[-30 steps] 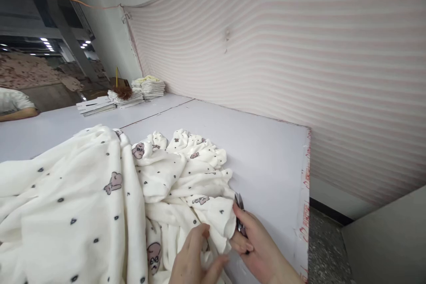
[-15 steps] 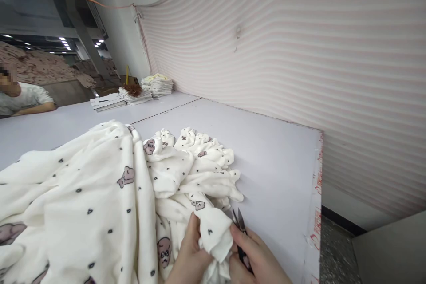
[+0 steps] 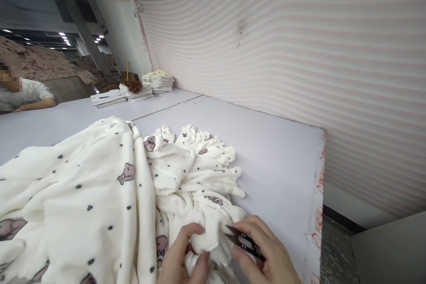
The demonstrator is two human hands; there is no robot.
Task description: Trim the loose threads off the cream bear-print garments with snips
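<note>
A heap of white fleece fabric point(image 3: 100, 195) printed with small dark dots and pink cartoon figures lies across the white table point(image 3: 273, 159). At the bottom edge my left hand point(image 3: 181, 259) pinches a fold of that fabric between thumb and fingers. My right hand point(image 3: 266, 255) grips small black thread snips point(image 3: 242, 240), their blades pointing left at the pinched fold and almost touching it.
A pink-and-white striped cloth point(image 3: 299, 62) hangs as a wall behind the table. Stacks of folded goods point(image 3: 159, 82) and flat white sheets point(image 3: 108, 97) sit at the far end. Another person point(image 3: 20, 93) leans on the table at far left. The table's right edge point(image 3: 317, 213) drops to the floor.
My right hand has turned the snips from upright to pointing left at the fold. My left hand has shifted its pinch on the fabric. The view has drifted slightly.
</note>
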